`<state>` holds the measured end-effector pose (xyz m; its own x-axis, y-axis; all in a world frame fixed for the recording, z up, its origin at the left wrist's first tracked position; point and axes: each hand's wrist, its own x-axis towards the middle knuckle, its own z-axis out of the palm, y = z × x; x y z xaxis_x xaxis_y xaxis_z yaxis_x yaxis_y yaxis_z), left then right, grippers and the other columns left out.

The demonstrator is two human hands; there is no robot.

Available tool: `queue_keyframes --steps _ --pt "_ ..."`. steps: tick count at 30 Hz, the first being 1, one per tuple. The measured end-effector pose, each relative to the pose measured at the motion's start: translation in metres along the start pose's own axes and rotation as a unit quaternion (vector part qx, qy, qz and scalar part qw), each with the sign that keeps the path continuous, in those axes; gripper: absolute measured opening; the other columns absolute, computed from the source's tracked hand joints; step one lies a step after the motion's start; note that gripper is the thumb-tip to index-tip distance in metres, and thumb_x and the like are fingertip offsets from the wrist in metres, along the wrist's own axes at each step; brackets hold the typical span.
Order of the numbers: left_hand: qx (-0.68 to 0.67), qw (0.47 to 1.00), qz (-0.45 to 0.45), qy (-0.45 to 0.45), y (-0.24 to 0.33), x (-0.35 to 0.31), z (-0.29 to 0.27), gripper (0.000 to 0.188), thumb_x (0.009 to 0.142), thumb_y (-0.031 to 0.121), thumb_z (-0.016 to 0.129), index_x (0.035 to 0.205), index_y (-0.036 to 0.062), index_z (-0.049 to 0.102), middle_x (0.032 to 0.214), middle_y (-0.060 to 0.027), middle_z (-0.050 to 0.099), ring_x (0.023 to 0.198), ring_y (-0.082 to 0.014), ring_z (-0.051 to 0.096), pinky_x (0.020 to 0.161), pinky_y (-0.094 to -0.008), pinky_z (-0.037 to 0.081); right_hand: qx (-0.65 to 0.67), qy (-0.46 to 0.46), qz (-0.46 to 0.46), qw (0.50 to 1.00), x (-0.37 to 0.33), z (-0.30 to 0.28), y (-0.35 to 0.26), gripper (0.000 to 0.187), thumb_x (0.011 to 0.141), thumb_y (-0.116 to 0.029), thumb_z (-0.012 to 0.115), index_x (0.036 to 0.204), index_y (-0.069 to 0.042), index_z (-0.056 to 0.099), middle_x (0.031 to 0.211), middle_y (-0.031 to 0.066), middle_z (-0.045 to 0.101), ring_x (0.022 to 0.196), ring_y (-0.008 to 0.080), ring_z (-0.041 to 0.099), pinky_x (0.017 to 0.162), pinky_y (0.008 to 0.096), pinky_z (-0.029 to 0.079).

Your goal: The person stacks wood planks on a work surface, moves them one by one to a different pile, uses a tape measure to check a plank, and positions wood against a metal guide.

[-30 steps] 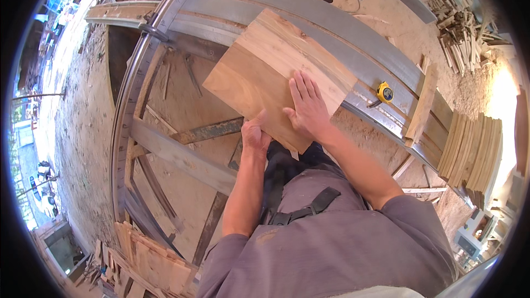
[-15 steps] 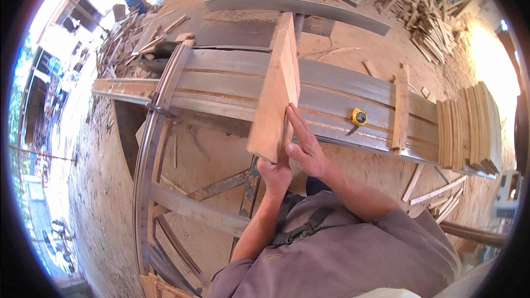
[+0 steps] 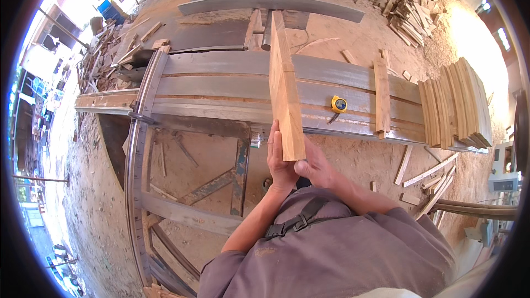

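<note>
A pale wooden board (image 3: 288,99) points away from me across the metal machine table (image 3: 215,85), narrow edge up. Its near end is gripped between my two hands. My left hand (image 3: 280,160) lies along the left face with fingers stretched forward. On the opposite side, my right hand (image 3: 318,168) holds the near corner, its thumb at the end and its fingers largely hidden behind the wood. To the right, a yellow tape measure (image 3: 338,104) rests on the table.
A short wooden strip (image 3: 381,96) lies across the table, with a row of stacked boards (image 3: 455,105) at its right end. A long metal fence (image 3: 270,4) spans the far side. At left runs a sliding rail frame (image 3: 136,187). Scrap wood (image 3: 411,22) is heaped beyond.
The board has turned from slanting, broad face showing, to nearly straight with its edge up. My left hand has come from beneath to its left side; my right hand has slid lower.
</note>
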<state>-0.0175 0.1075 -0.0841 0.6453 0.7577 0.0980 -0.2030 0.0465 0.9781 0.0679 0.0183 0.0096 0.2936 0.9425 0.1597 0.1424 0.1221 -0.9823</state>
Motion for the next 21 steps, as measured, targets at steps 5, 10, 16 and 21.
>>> queue_keyframes --steps 5,10,16,21 --pt "0.039 0.998 0.035 -0.019 0.005 0.001 0.002 0.068 0.097 0.011 0.064 0.154 0.0090 0.029 0.157 -0.0244 0.035 0.139 -0.0431 0.042 0.113 -0.0484 0.039 -0.172 -0.024 -0.020 0.985 -0.009 0.006 -0.008 0.108 0.093 -0.058 0.062 0.159 0.005 0.006 0.165 0.0278 0.011 0.154 0.0410 0.012 0.124 0.0451 0.015" --pt "0.065 0.994 0.077 -0.036 0.010 0.003 0.000 0.072 0.097 0.014 0.063 0.158 0.0129 0.024 0.160 -0.0238 0.029 0.143 -0.0437 0.036 0.115 -0.0502 0.035 -0.233 0.015 0.009 0.972 -0.007 0.018 0.000 0.109 0.086 -0.045 0.074 0.158 0.004 0.008 0.162 0.0307 0.017 0.151 0.0455 0.021 0.122 0.0466 0.024" --pt "0.150 0.965 0.209 -0.057 0.007 0.009 -0.001 0.079 0.097 0.017 0.064 0.161 0.0163 0.018 0.163 -0.0240 0.021 0.148 -0.0452 0.028 0.118 -0.0528 0.030 -0.205 0.182 0.054 0.960 0.004 0.033 0.004 0.063 0.086 -0.016 0.072 0.142 0.000 0.048 0.137 0.0253 0.056 0.128 0.0414 0.055 0.104 0.0453 0.046" --pt "0.235 0.944 0.217 -0.079 -0.001 0.003 -0.005 0.089 0.092 0.019 0.067 0.161 0.0091 0.011 0.163 -0.0268 0.019 0.148 -0.0482 0.024 0.119 -0.0554 0.026 -0.248 0.226 0.020 0.942 0.003 0.032 0.023 0.048 0.087 -0.011 0.069 0.132 0.000 0.058 0.127 0.0202 0.064 0.118 0.0384 0.062 0.098 0.0439 0.050"
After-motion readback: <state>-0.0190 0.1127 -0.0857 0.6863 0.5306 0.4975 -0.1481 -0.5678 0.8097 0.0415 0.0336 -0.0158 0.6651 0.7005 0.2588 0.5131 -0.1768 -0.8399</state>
